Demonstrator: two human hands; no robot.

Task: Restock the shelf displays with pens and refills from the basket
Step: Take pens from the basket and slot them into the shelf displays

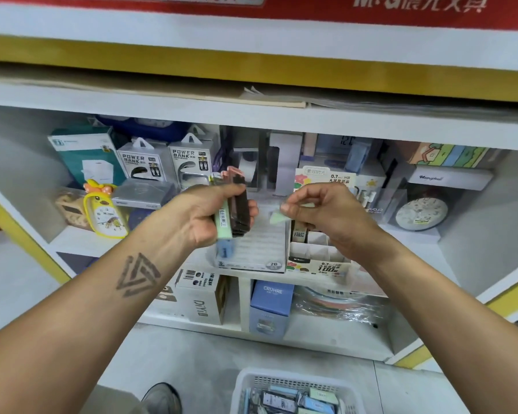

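Observation:
My left hand (205, 216) grips a stack of small refill cases (235, 204), pale green, pink and dark ones, held upright in front of the shelf. My right hand (320, 209) pinches a single pale green refill case (277, 218) between thumb and fingers, just right of the stack. Below and behind the hands stand two display boxes on the shelf: a grey 2B lead display (253, 249) and a white 0.7 HB display (317, 255) with divided compartments. The white basket (245, 380) with more packets sits on the floor at the bottom.
Power bank boxes (144, 164) and a yellow duck clock (103, 210) stand on the left of the shelf. A round alarm clock (420, 212) is at the right. White and blue boxes (269, 306) fill the lower shelf. A shoe (162, 397) shows beside the basket.

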